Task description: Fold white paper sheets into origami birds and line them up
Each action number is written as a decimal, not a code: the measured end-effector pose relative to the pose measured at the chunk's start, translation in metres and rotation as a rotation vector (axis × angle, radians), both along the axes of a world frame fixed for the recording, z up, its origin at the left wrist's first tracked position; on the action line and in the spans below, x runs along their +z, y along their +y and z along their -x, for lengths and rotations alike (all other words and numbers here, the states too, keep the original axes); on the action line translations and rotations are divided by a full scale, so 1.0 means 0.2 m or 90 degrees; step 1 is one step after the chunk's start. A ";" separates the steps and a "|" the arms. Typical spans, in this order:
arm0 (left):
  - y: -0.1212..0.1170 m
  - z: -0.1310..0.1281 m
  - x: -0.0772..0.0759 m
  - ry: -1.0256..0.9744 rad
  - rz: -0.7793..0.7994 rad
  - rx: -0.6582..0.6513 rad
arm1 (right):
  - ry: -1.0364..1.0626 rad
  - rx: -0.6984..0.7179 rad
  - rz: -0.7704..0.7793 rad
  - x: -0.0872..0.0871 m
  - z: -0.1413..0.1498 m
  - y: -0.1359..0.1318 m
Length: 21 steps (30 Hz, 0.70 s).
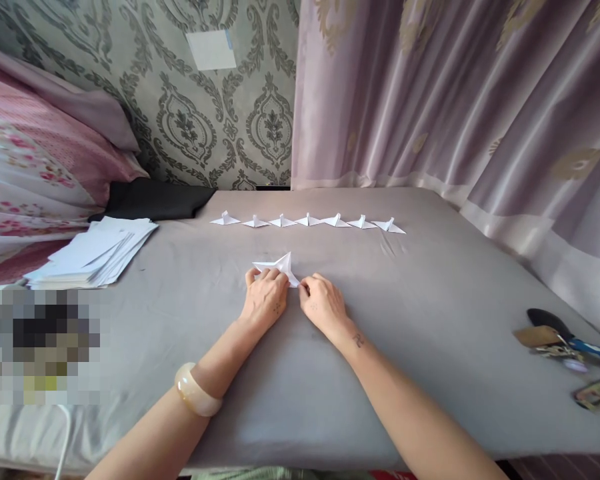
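A white folded paper piece [281,264] with pointed corners rests on the grey cloth surface [410,347] in front of me. My left hand [267,292] is closed over its near left side, the fingers curled onto the paper and covering part of it. At the paper's lower right corner, my right hand [323,297] pinches the tip between thumb and finger. Beyond both hands runs a row of several small white folded paper figures [308,220], each with a raised middle and flat points to the sides.
A stack of white paper sheets [97,253] lies at the left, with a dark folded cloth [155,198] behind it. Keys [555,348] and other small items sit near the right edge. Curtains [430,93] and a patterned wall [195,113] bound the far side.
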<state>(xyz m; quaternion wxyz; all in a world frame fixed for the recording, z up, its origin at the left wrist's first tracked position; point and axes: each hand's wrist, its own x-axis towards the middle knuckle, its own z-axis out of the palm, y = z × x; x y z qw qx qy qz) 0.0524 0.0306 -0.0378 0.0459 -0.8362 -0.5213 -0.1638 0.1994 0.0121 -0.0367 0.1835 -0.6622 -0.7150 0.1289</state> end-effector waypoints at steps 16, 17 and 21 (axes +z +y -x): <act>0.05 0.00 0.02 0.022 0.055 0.006 | -0.019 -0.030 0.057 0.00 0.02 0.02; 0.05 0.00 0.03 0.024 0.056 0.002 | -0.021 -0.029 0.061 -0.01 0.02 0.02; 0.06 0.00 0.03 0.043 0.057 -0.005 | -0.024 -0.027 0.072 -0.01 0.02 0.02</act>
